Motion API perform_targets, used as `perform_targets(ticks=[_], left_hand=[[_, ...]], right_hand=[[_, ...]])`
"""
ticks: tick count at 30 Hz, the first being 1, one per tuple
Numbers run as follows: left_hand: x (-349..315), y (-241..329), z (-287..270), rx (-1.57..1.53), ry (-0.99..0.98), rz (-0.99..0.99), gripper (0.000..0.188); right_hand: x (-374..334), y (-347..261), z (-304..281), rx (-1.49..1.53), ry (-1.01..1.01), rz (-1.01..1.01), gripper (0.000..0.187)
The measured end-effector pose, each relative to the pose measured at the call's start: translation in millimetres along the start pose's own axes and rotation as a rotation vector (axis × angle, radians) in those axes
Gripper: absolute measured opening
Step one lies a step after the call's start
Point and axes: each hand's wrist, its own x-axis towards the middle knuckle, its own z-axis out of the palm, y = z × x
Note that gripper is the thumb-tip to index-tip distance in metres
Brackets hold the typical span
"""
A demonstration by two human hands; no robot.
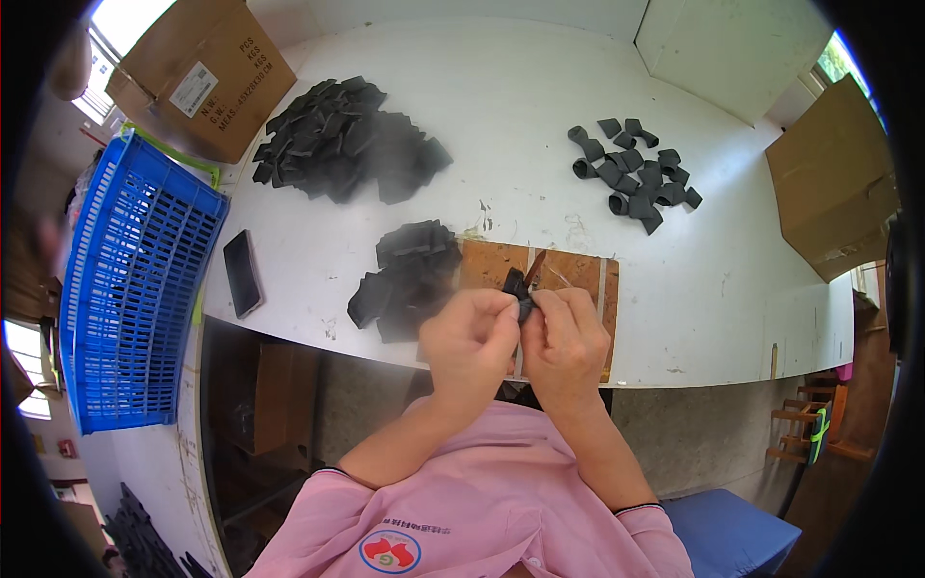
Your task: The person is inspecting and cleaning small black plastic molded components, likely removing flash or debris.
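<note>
My left hand (470, 345) and my right hand (564, 349) meet over a brown wooden board (588, 279) at the table's near edge. Both have their fingertips closed on a small dark grey fabric piece (517, 285), which looks bent or folded. A thin reddish-brown strip (536, 266) slants up beside it; whether it touches the piece, I cannot tell. Just left of the board lies a small heap of flat dark pieces (414, 265), partly behind my left hand. Farther right on the table are several loose dark rolled loops (636, 178).
A larger pile of dark pieces (337, 140) sits at the far left of the white table (501, 116). Left of it stand a cardboard box (207, 77) and a blue plastic basket (135, 289). A phone (243, 275) lies near the left edge. Another cardboard box (836, 178) is at right.
</note>
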Motion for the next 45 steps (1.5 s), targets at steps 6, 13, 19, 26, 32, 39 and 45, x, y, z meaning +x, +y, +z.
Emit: perform_targets(ticks=[6,13,19,26,32,39,45], left_hand=[[20,12,-21,-1.155,-0.347,-0.815,0.018],[13,17,1,-0.214,0.002,-0.234,0.013],[57,21,-25,-1.58,-0.512,-0.717,0.017],[45,19,-11,-0.537,-0.225,-0.479,0.025],[62,6,-11,-0.189,-0.324,0.169,0.026],[51,9,-2,-0.967,-0.05,-0.254,0.012],[39,11,-4,-0.883,-0.019,-0.284,0.01]], right_hand=[[6,8,-13,0.859,-0.123,0.601,0.008],[17,2,-21,1.647,-0.398,1.047,0.018],[76,0,-32,1.154,-0.495,0.602,0.029],[51,27,-10,1.284,-0.557,0.689,0.024],[46,8,-27,0.625,-0.071,0.242,0.023],[51,-4,-16,0.21,0.092,-0.135,0.021],[54,3,-20,0.101,0.096,-0.302,0.019]])
